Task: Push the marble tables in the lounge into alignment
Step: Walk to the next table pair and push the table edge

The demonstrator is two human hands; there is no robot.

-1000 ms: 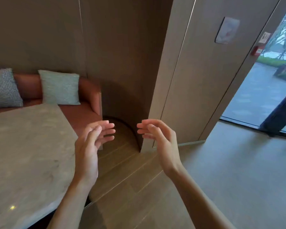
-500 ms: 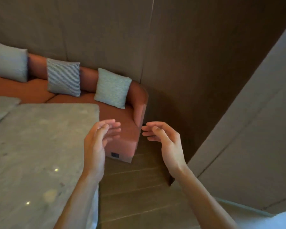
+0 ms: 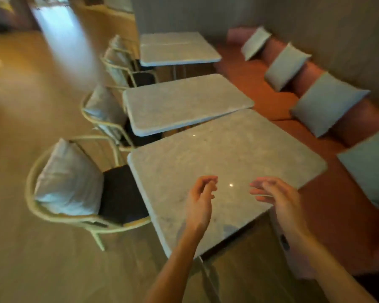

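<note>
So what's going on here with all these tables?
A person stands at the nearest grey marble table, with the left hand and right hand held open above it, touching nothing. The next marble table sits at an angle to it, so the row along the terracotta sofa bench is not yet lined up.

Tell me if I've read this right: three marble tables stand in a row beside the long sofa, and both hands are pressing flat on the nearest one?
Not quite. In the head view, the left hand and right hand hang above the nearest marble table with fingers loosely curled, holding nothing, and do not appear to press on it. The rest holds: three tables run in a row beside the sofa.
</note>
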